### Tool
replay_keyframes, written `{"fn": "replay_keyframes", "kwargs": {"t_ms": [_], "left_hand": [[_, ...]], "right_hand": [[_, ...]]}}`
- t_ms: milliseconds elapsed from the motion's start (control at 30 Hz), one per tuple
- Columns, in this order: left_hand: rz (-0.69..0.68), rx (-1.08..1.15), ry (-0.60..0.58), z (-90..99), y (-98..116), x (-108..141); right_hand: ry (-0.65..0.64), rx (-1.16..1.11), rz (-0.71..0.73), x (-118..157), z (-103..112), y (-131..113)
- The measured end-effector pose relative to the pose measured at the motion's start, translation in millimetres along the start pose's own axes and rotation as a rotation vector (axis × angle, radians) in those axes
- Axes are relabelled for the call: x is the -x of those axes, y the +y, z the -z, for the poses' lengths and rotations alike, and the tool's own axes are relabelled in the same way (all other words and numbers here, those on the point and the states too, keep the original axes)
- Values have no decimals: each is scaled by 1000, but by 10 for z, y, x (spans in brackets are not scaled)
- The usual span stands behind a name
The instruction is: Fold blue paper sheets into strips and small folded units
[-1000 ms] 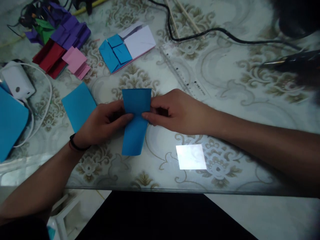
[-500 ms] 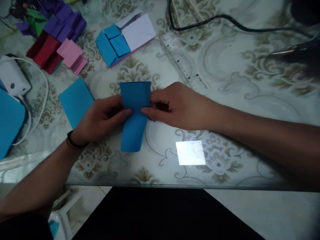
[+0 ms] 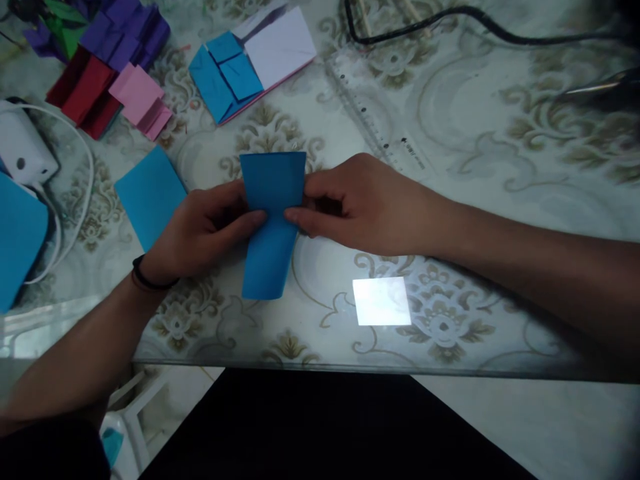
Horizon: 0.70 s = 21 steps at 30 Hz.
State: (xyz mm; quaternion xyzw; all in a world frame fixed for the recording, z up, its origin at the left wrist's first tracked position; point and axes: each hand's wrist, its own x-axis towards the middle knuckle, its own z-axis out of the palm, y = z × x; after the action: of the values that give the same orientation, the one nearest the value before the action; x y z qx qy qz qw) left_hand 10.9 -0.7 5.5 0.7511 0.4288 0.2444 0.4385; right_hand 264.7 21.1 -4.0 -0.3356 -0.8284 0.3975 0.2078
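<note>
A strip of blue paper (image 3: 273,227), bent across its middle, is held above the table between both hands. My left hand (image 3: 213,230) pinches its left edge, thumb in front and the other fingers partly hidden behind. On the right edge, my right hand (image 3: 340,203) grips the paper the same way. A flat blue sheet (image 3: 150,193) lies just beyond my left wrist, which wears a dark band.
Folded purple (image 3: 125,33), red (image 3: 85,90) and pink (image 3: 141,100) papers lie at the upper left. A blue and white folded piece (image 3: 240,73), a clear ruler (image 3: 367,113), a black cable (image 3: 430,25) and a white adapter (image 3: 25,147) are farther off.
The view has shifted slightly, so table items sit a little differently in it. The hands keep the same pinch on the blue paper, whose bend looks much the same.
</note>
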Motion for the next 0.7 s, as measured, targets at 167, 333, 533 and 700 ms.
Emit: {"fn": "replay_keyframes", "kwargs": {"t_ms": [167,333,533,700], "left_hand": [[-61,23,-28,15,-25,-11],[-22,28,-38,15,-20,-8],[0,-6,-6,12,-33,16],[12,2,-29,28,-32,20]], "right_hand": [[13,-18,33,6,0,4],[0,-10,19,-2,-2,10],[-5,-12,27,-17,-9,19],[25,-21,58,-22,-21,32]]}}
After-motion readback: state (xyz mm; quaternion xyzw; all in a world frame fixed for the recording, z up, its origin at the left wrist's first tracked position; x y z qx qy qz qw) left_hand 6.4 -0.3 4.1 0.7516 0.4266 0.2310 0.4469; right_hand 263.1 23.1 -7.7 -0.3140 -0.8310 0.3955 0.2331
